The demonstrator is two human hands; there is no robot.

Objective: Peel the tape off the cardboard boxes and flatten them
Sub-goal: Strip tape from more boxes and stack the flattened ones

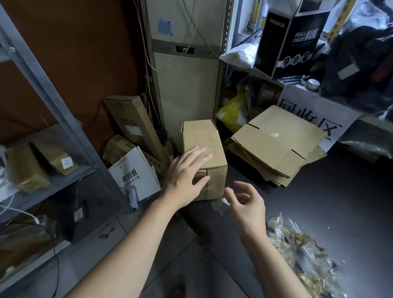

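- Left hand (184, 173) lies flat on the cardboard box (202, 144), fingers straight and spread across its top near edge, thumb down over the near face.
- Right hand (245, 205) hovers just off the box's lower right corner, fingers loosely curled and apart.
- Just beside the right thumb sits a crumpled scrap of clear tape (220, 204); I cannot tell whether it is pinched, stuck to the skin, or free.
- Standing on the floor directly ahead of the person, the box is closed and lies lengthwise away from them. The near face shows a bare flap seam, seemingly without tape.
- To do this step well, I judge that the left palm should pin the box while the right hand sheds the scrap. Check the far end and underside for leftover tape, then open the flaps and press the sides down flat.
- Right of the box, well apart, lies a stack of flattened cardboard (275, 140).
- Nearer the person than the box and to its right is a heap of peeled tape (299, 253), the likely place for the scrap.
- Left of the box, just beside it, stands a white paper bag (133, 174).
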